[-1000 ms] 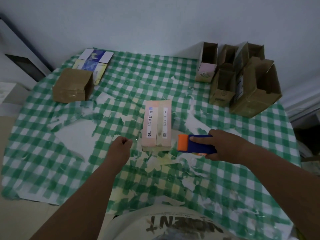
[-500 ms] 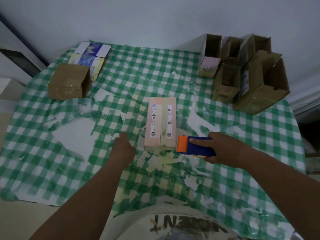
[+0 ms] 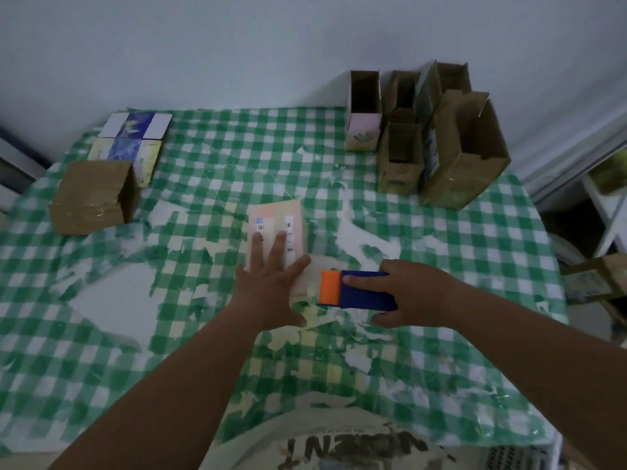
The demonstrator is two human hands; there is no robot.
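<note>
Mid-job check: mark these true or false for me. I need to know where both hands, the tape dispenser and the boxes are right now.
1. The left hand lies flat on the pink box, fingers straight. True.
2. The right hand holds nothing. False: it grips the blue and orange tape dispenser.
3. The tape dispenser's orange end points toward the pink box. True.
4. The brown closed box sits to the right of the pink box. False: it sits to the left, farther back.
5. The open cardboard boxes stand at the far right of the table. True.
</note>
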